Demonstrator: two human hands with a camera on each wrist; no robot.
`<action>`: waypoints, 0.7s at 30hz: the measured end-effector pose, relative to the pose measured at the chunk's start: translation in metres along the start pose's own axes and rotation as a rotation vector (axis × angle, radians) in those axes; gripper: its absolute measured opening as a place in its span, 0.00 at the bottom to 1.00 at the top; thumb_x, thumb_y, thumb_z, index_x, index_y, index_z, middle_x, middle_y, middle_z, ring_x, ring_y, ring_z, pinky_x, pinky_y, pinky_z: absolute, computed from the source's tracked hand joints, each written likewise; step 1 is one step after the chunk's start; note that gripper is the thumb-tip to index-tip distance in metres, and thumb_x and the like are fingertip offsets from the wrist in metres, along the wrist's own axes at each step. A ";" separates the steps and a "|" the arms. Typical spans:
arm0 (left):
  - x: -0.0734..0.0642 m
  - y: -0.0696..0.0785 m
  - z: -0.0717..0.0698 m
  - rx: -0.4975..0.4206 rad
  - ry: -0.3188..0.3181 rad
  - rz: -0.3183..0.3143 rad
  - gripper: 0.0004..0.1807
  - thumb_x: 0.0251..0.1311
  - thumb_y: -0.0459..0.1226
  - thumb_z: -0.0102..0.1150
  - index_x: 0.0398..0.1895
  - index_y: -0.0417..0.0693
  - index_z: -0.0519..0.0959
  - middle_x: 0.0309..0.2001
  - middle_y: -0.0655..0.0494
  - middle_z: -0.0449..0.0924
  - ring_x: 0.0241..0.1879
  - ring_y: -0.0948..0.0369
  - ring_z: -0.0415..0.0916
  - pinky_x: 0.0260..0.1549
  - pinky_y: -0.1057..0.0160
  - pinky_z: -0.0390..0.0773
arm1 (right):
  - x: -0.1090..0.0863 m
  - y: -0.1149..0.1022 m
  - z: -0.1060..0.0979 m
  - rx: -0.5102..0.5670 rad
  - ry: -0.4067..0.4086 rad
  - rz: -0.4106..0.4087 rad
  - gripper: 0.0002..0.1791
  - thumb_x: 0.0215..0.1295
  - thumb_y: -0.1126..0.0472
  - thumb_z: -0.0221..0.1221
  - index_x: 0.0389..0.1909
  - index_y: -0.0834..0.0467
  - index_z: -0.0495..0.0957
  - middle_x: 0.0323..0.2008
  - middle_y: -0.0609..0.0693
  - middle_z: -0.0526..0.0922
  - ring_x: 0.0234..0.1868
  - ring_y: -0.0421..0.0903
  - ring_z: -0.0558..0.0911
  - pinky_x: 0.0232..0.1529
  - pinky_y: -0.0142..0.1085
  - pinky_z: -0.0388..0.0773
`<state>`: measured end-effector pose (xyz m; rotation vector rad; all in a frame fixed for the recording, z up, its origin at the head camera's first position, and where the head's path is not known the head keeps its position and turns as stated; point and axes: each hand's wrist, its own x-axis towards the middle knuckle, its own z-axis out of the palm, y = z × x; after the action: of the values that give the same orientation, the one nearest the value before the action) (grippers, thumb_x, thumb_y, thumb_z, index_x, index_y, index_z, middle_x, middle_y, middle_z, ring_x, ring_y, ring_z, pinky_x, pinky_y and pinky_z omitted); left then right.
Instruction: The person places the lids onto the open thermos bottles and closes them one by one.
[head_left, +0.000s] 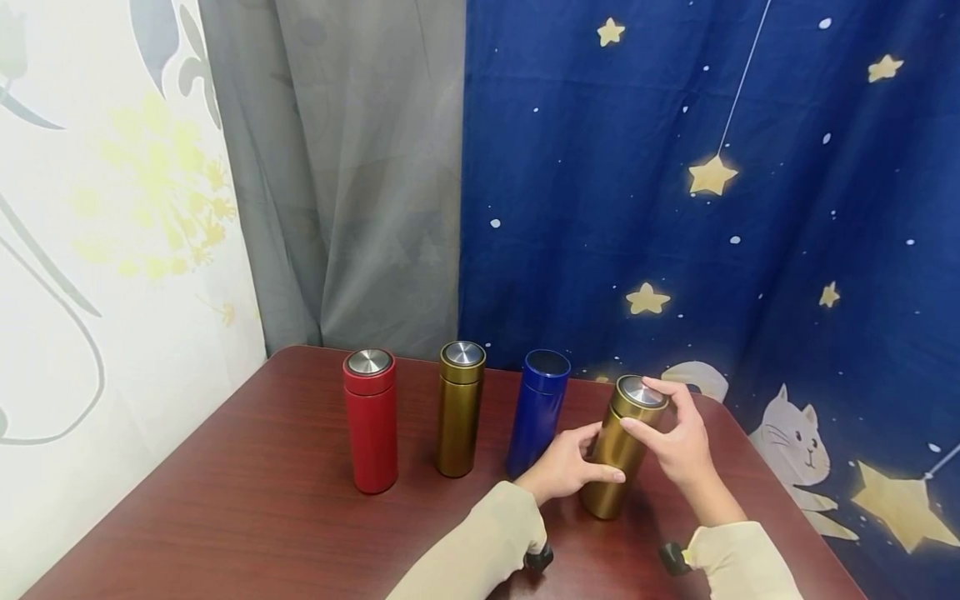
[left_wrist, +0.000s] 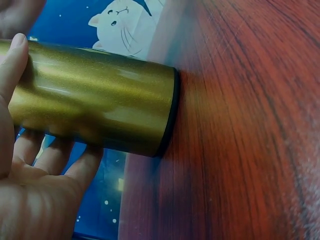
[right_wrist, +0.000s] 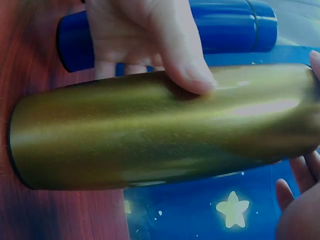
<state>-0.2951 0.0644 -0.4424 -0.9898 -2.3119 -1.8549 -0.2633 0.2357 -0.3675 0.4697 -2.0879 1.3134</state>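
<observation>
A gold thermos point(head_left: 626, 450) stands at the right of the table, held by both hands. My left hand point(head_left: 562, 467) grips its body about halfway up, thumb on the near side and fingers around the far side. At the top, my right hand point(head_left: 682, 442) holds the lid point(head_left: 637, 393), its thumb below the lid and other fingers at the steel top's edge. In the left wrist view, the thermos's dark base point(left_wrist: 170, 112) meets the tabletop. Just left of the hands, a blue thermos point(head_left: 536, 408) stands upright, its lower part partly hidden by the left hand.
A red thermos point(head_left: 372, 442) and another gold thermos point(head_left: 457, 425) stand upright further left on the dark red wood table point(head_left: 262, 500). Behind the table hang a grey curtain point(head_left: 382, 183) and a blue star-patterned curtain point(head_left: 585, 208).
</observation>
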 end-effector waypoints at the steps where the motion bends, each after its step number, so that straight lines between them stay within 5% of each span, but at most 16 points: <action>1: 0.000 0.000 0.000 -0.002 -0.001 -0.002 0.36 0.49 0.39 0.76 0.63 0.49 0.74 0.45 0.63 0.83 0.42 0.71 0.79 0.42 0.72 0.77 | -0.001 0.000 0.001 -0.011 0.013 -0.002 0.35 0.43 0.75 0.72 0.56 0.64 0.73 0.49 0.40 0.74 0.51 0.33 0.70 0.53 0.25 0.62; 6: 0.000 -0.001 0.000 -0.005 -0.005 0.000 0.36 0.49 0.39 0.75 0.64 0.49 0.73 0.44 0.63 0.83 0.42 0.71 0.79 0.42 0.72 0.77 | -0.002 -0.001 0.006 -0.087 0.081 -0.078 0.35 0.39 0.71 0.75 0.54 0.64 0.75 0.47 0.52 0.75 0.51 0.39 0.69 0.52 0.28 0.60; 12: -0.001 -0.002 0.000 0.006 -0.009 0.013 0.36 0.49 0.39 0.75 0.64 0.49 0.73 0.44 0.63 0.83 0.41 0.71 0.79 0.42 0.72 0.77 | -0.002 0.000 0.008 -0.311 0.116 -0.214 0.37 0.36 0.62 0.78 0.51 0.65 0.75 0.43 0.60 0.76 0.48 0.56 0.69 0.45 0.43 0.62; 16: -0.002 -0.001 0.000 0.009 -0.011 0.010 0.36 0.50 0.39 0.75 0.65 0.49 0.73 0.45 0.63 0.83 0.42 0.71 0.79 0.42 0.72 0.77 | -0.004 -0.005 0.003 -0.306 0.017 -0.179 0.37 0.44 0.61 0.75 0.56 0.64 0.70 0.51 0.60 0.74 0.53 0.57 0.70 0.49 0.44 0.64; 21: -0.001 0.000 -0.001 0.013 -0.008 0.021 0.35 0.50 0.40 0.75 0.63 0.51 0.74 0.45 0.62 0.83 0.42 0.71 0.79 0.42 0.72 0.77 | -0.002 -0.007 -0.007 -0.066 -0.206 -0.109 0.42 0.56 0.70 0.65 0.71 0.56 0.58 0.68 0.59 0.63 0.64 0.43 0.66 0.58 0.24 0.61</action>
<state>-0.2949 0.0632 -0.4423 -1.0181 -2.3057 -1.8297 -0.2553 0.2387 -0.3619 0.7055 -2.2305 1.1712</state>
